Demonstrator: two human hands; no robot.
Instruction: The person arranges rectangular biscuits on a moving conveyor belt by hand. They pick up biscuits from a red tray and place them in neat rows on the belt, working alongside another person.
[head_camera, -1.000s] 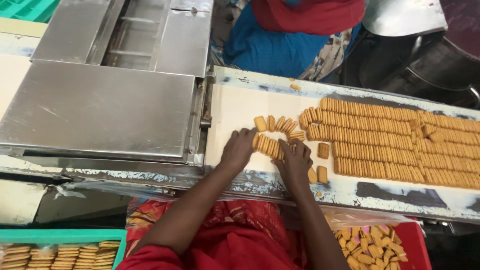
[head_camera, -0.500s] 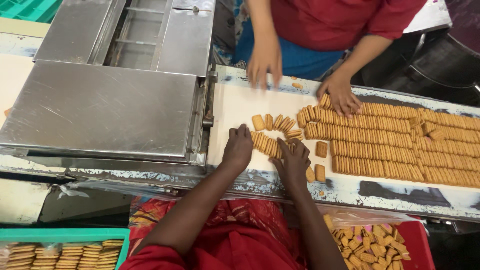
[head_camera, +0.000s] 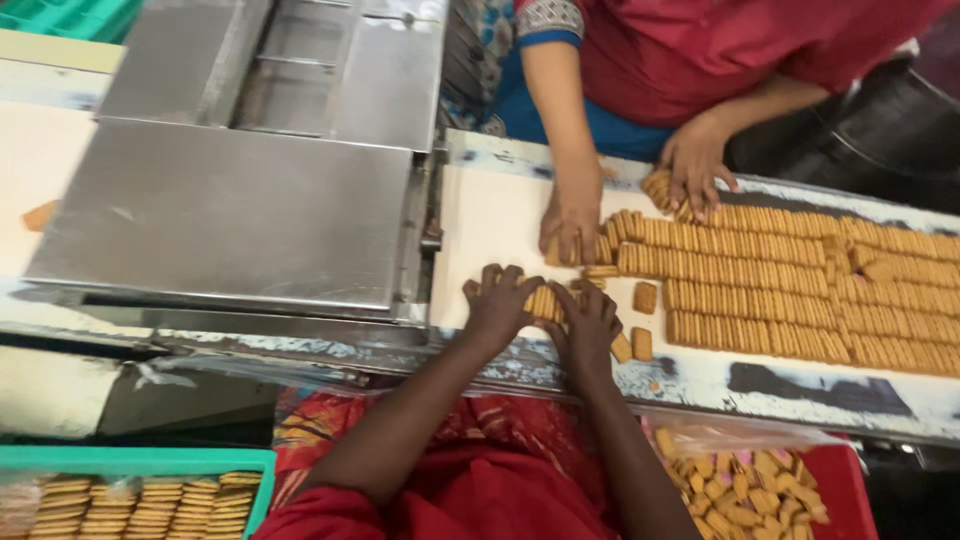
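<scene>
Closing together since earlier, left hand (head_camera: 497, 303) and right hand (head_camera: 586, 320) are clenching fingers on a biscuit stack (head_camera: 543, 302) lying nine-to-three between them.

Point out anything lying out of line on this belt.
Three loose biscuits lie flat near the right hand, apart from the neat standing rows. The stack between the right hand and the left hand sits slanted.
</scene>
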